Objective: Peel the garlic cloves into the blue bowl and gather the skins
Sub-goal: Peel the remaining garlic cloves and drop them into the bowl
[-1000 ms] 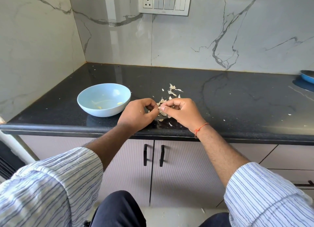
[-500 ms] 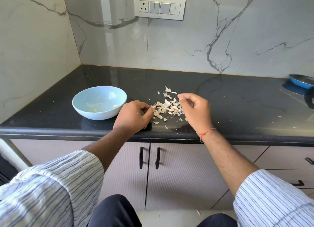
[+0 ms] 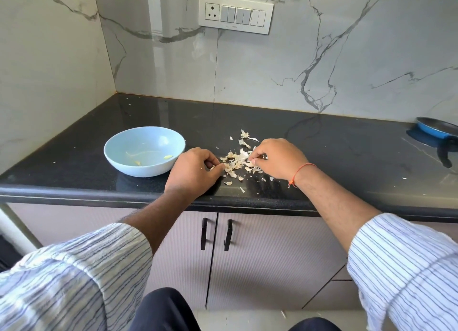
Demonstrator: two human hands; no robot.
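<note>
I keep the blue bowl [image 3: 144, 151] just left of my curled left hand [image 3: 193, 172], which seems to pinch something small I cannot identify, while my right hand [image 3: 275, 160] pinches into the garlic skins [image 3: 238, 160] between them to gather them.

The frame's right edge cuts off the blue pan [image 3: 438, 129].
</note>
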